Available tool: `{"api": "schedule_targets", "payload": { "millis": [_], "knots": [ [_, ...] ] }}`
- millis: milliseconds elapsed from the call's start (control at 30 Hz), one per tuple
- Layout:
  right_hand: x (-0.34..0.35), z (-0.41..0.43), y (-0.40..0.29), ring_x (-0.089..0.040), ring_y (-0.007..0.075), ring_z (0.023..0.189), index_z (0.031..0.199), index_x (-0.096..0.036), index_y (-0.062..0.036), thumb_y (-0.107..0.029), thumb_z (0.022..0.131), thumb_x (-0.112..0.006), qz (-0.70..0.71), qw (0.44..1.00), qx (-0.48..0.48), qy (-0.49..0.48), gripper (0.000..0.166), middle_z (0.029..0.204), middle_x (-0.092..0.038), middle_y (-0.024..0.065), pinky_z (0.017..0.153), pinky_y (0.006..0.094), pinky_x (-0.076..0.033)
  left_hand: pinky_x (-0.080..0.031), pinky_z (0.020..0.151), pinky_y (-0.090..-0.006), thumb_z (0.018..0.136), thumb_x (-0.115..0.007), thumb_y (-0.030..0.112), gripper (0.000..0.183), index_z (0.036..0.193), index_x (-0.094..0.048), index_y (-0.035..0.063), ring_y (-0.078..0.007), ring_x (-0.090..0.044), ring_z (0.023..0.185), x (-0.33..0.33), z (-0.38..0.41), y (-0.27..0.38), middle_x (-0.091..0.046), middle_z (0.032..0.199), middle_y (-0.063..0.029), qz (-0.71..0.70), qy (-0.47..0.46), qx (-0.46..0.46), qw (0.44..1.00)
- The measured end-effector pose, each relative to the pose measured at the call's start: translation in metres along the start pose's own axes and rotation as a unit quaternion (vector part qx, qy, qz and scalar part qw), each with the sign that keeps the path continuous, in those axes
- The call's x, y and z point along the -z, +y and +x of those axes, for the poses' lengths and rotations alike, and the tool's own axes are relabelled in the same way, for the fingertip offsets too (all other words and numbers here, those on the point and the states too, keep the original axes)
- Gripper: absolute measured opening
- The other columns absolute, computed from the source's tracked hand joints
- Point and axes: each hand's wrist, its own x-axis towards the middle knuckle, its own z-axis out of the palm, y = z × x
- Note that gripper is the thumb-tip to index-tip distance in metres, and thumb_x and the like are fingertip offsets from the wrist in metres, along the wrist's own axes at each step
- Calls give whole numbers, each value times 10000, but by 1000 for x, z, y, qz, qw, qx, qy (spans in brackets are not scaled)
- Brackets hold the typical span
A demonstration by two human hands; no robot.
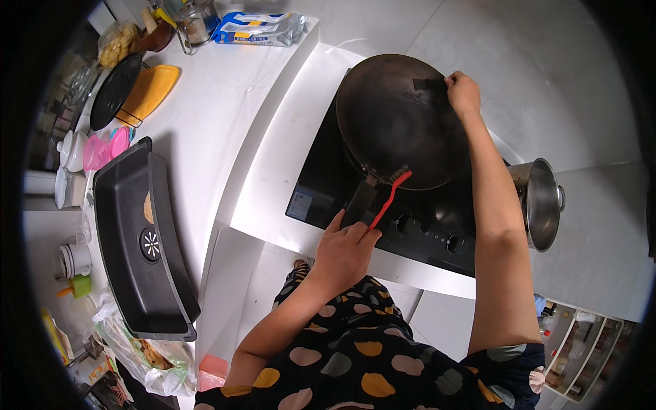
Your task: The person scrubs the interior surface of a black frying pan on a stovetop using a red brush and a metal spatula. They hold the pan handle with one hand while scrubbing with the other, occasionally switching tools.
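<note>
A dark metal wok (400, 123) sits tilted over the black glass cooktop (328, 179). My left hand (346, 251) is around the wok's black handle (360, 201) and also holds a slim red brush (388, 201). The brush's bristles touch the near part of the wok, beside the handle joint. At the far right rim, the fingers of my right hand (465, 95) pinch the end of a dark flat rectangular piece (428, 84). Whether this piece is loose or part of the wok, I cannot tell.
A stainless steel pot (544, 205) stands right of the cooktop, close to my right forearm. On the left counter is a black sink (130, 277). Behind it are a black round pan (117, 92), a yellow board (151, 92) and a packet of wipes (261, 29). Cooktop knobs (408, 224) face me.
</note>
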Motion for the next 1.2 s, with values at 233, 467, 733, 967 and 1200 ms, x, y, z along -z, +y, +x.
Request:
{"api": "schedule_targets", "payload": {
  "millis": [233,467,733,967,1200],
  "knots": [
    [-1,-3,-2,-596,354,929,940,-646,-56,-263,872,-562,-5,1000,7,1,233,959,-644,184,782,443,-472,-453,897,-464,717,-600,6,193,893,-633,76,-245,-619,695,1,1,1,-565,783,-59,2,1,-2,1000],
    [8,-21,6,-596,367,898,920,-651,-37,-261,871,-562,21,1000,-3,7,246,917,-645,194,770,436,-471,-450,899,-465,724,-600,12,193,904,-629,76,-247,-616,690,0,-1,0,-564,794,-61,-3,3,-5,1000],
    [6,-43,15,-618,349,771,873,-643,-2,-253,864,-577,128,992,-16,-3,260,761,-643,189,711,402,-466,-457,890,-466,754,-577,8,171,905,-627,68,-263,-606,678,1,1,1,-565,755,-66,-22,7,9,1000],
    [18,-75,12,-556,199,512,841,-633,-8,-250,875,-574,252,965,-42,-59,251,552,-567,96,559,332,-432,-457,898,-456,778,-553,7,153,908,-621,53,-285,-599,680,3,2,0,-575,753,-83,-49,17,12,999],
    [31,-104,10,-475,121,449,869,-620,9,-207,909,-536,362,917,-134,-106,236,525,-516,43,441,278,-356,-450,911,-454,781,-534,-10,164,909,-618,46,-293,-593,671,5,2,2,-575,728,-90,-63,21,20,998]
  ]
}}
